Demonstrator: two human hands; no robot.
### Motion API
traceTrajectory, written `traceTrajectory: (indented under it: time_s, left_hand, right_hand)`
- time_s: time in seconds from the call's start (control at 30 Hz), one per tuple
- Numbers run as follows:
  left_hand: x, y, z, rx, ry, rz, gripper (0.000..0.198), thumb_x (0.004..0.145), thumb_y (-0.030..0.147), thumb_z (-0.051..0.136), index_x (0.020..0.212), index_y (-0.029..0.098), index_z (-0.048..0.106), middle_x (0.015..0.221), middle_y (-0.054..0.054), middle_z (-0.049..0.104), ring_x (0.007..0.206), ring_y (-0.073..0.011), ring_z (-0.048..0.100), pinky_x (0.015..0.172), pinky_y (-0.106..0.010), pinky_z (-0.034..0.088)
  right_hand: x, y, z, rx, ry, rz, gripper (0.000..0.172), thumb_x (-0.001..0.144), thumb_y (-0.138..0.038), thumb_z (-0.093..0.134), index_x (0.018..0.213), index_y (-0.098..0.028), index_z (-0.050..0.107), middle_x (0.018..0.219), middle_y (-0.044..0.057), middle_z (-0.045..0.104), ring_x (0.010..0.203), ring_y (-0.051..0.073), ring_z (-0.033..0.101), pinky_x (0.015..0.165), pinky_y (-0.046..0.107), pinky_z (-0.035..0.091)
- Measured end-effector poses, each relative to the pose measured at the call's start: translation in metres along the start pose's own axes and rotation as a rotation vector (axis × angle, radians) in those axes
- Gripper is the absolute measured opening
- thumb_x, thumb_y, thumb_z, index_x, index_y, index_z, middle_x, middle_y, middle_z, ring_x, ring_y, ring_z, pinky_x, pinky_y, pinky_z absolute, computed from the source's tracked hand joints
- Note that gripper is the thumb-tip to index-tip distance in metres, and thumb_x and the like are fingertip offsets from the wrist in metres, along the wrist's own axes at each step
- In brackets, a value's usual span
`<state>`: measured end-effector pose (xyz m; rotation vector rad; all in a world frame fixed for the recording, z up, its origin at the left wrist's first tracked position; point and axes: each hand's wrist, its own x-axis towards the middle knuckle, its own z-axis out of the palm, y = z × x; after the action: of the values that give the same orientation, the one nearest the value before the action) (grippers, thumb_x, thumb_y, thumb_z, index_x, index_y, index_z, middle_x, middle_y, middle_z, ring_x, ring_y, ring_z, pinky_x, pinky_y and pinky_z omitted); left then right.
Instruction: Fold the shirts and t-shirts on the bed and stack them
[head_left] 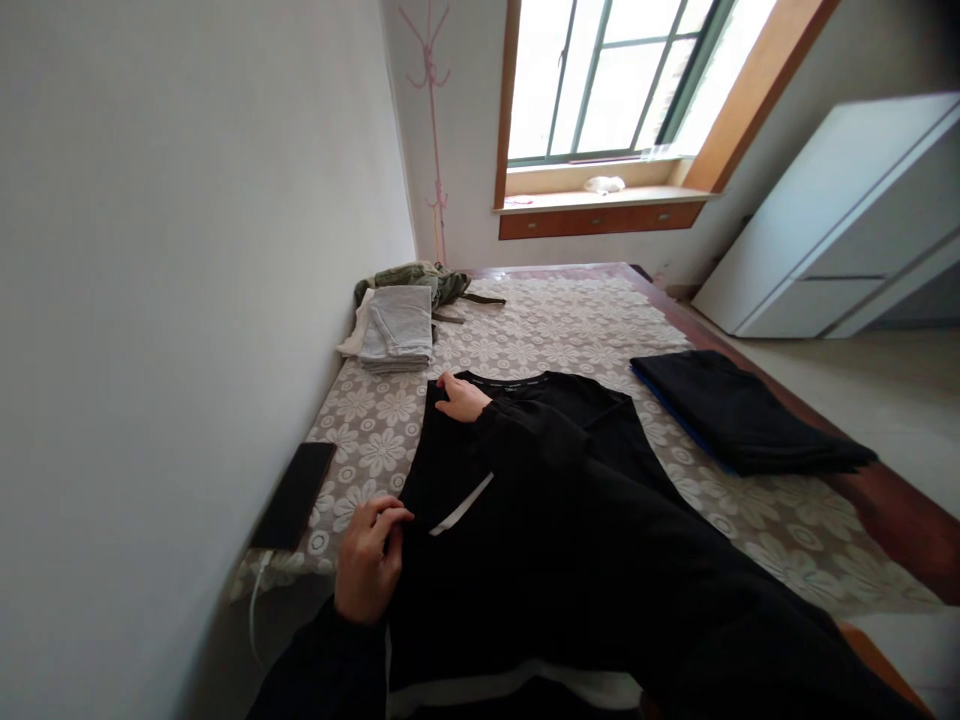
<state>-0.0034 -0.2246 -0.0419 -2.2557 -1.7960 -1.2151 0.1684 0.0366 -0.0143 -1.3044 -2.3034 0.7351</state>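
Note:
A black sleeveless top (pixel 439 470) lies spread on the table, its neckline at the far end and a white strip on its front. My left hand (pixel 369 558) pinches the top's left edge, near the armhole, between thumb and fingers. Reaching across the garment, my right hand (pixel 460 397) is closed on the left shoulder by the collar. My dark right sleeve hides much of the top's middle and right side. A pale band runs along the near hem.
A floral cloth (pixel 382 405) covers the table. Folded grey clothes (pixel 397 325) and a green strapped bag (pixel 409 275) sit at the back left. A phone (pixel 294 497) with a white cable lies by the wall. Folded dark clothes (pixel 739 410) rest at the right.

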Motion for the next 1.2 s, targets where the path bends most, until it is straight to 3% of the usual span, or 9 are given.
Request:
traceTrajectory:
  time_s: [0.1, 0.2, 0.27, 0.4, 0.67, 0.87, 1.0, 1.2]
  left_hand:
    - [0.000, -0.002, -0.003, -0.004, 0.012, -0.022, 0.026, 0.095, 0.009, 0.050, 0.092, 0.025, 0.070, 0.101, -0.004, 0.068, 0.096, -0.0200, 0.066, 0.086, -0.034, 0.054]
    - [-0.001, -0.006, -0.007, 0.004, 0.025, -0.075, 0.025, 0.095, 0.010, 0.051, 0.092, 0.025, 0.070, 0.100, -0.004, 0.068, 0.095, -0.0202, 0.066, 0.086, -0.035, 0.054]
    - [-0.001, -0.009, -0.008, 0.009, 0.028, -0.114, 0.024, 0.095, 0.010, 0.051, 0.093, 0.025, 0.070, 0.100, -0.004, 0.068, 0.095, -0.0204, 0.066, 0.086, -0.035, 0.054]
    - [-0.001, -0.013, -0.006, 0.009, 0.021, -0.176, 0.022, 0.093, 0.011, 0.051, 0.093, 0.025, 0.069, 0.101, -0.005, 0.067, 0.097, -0.0213, 0.066, 0.087, -0.036, 0.054]
    - [0.009, -0.011, -0.010, -0.016, 0.012, -0.217, 0.021, 0.089, 0.012, 0.052, 0.093, 0.025, 0.069, 0.100, -0.005, 0.067, 0.097, -0.0221, 0.067, 0.088, -0.036, 0.056]
    - [0.008, -0.023, -0.015, 0.000, -0.011, -0.211, 0.021, 0.089, 0.013, 0.054, 0.090, 0.026, 0.070, 0.100, -0.004, 0.067, 0.095, -0.0213, 0.068, 0.085, -0.034, 0.056]
    - [0.006, -0.028, -0.019, -0.010, -0.041, -0.237, 0.021, 0.091, 0.015, 0.054, 0.092, 0.026, 0.072, 0.101, -0.004, 0.067, 0.094, -0.0213, 0.068, 0.080, -0.033, 0.057]
    - [0.011, -0.025, -0.020, 0.016, -0.048, -0.253, 0.020, 0.089, 0.015, 0.056, 0.094, 0.027, 0.071, 0.101, -0.003, 0.069, 0.094, -0.0223, 0.069, 0.080, -0.034, 0.058]
  right_hand:
    - [0.027, -0.007, 0.014, 0.040, 0.032, -0.010, 0.023, 0.074, -0.009, 0.063, 0.093, -0.021, 0.066, 0.089, 0.003, 0.070, 0.086, 0.021, 0.064, 0.077, 0.029, 0.048]
    - [0.041, -0.011, 0.031, 0.099, 0.075, -0.015, 0.012, 0.077, -0.011, 0.063, 0.083, -0.021, 0.067, 0.084, 0.001, 0.069, 0.083, 0.017, 0.063, 0.075, 0.027, 0.048]
    - [0.043, -0.011, 0.041, 0.131, 0.117, 0.000, 0.009, 0.080, -0.016, 0.065, 0.087, -0.021, 0.068, 0.086, 0.001, 0.069, 0.082, 0.017, 0.063, 0.075, 0.027, 0.048]
    - [0.040, -0.009, 0.051, 0.174, 0.174, -0.019, 0.021, 0.082, -0.019, 0.068, 0.102, -0.026, 0.069, 0.092, -0.001, 0.070, 0.085, 0.018, 0.062, 0.078, 0.029, 0.047]
    - [0.046, -0.004, 0.046, 0.235, 0.124, -0.109, 0.019, 0.084, -0.019, 0.063, 0.101, -0.018, 0.072, 0.091, 0.001, 0.069, 0.083, 0.014, 0.063, 0.079, 0.025, 0.049]
    - [0.048, -0.009, 0.050, 0.140, 0.136, -0.075, 0.023, 0.080, -0.012, 0.062, 0.097, -0.022, 0.074, 0.088, 0.001, 0.071, 0.085, 0.018, 0.064, 0.081, 0.029, 0.050]
    - [0.046, -0.015, 0.054, 0.058, 0.167, -0.057, 0.023, 0.085, -0.016, 0.060, 0.102, -0.025, 0.072, 0.099, 0.003, 0.073, 0.096, 0.022, 0.064, 0.085, 0.032, 0.049]
    - [0.037, -0.022, 0.051, -0.044, 0.145, -0.159, 0.025, 0.091, -0.015, 0.053, 0.109, -0.025, 0.066, 0.116, 0.004, 0.070, 0.105, 0.022, 0.062, 0.091, 0.031, 0.047]
